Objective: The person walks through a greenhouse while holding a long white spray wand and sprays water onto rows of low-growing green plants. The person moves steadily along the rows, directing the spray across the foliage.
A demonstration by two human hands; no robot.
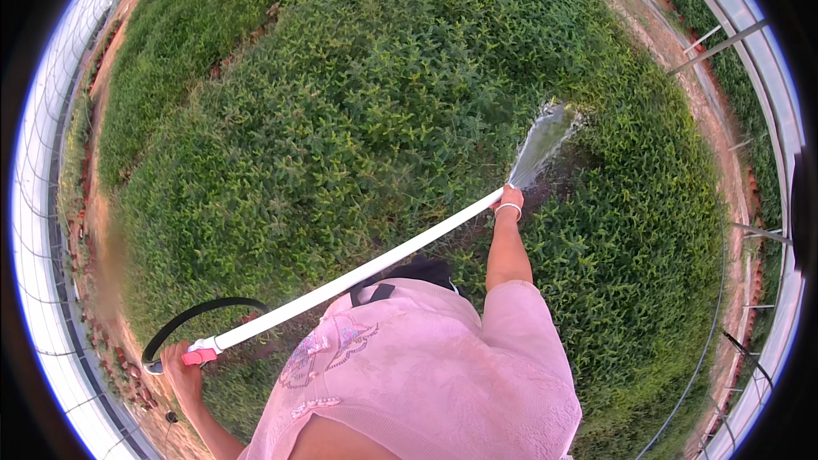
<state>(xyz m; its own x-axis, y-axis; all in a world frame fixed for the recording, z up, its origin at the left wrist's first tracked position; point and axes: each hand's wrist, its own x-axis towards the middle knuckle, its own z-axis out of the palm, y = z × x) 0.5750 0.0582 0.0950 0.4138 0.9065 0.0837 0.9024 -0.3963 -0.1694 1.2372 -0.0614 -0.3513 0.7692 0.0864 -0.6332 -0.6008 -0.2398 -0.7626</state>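
Note:
A long white plastic pipe (358,275) runs slantwise across the front of my body. My right hand (508,198), with a pale bracelet at the wrist, grips its far end, where a fan of water (543,140) sprays onto the green plants. At the near end my left hand (177,361) holds the fitting beside a valve with a red handle (200,356). From that fitting a black hose (198,310) curves up and round behind the pipe. Wet, dark ground shows beside the spray.
Dense low leafy plants (332,121) spread in front and to both sides. Bare dirt paths (709,102) run along the left and right edges. Beyond them stand metal struts (719,48) and pale greenhouse-like walls (38,204). A thin line (693,383) curves along the right.

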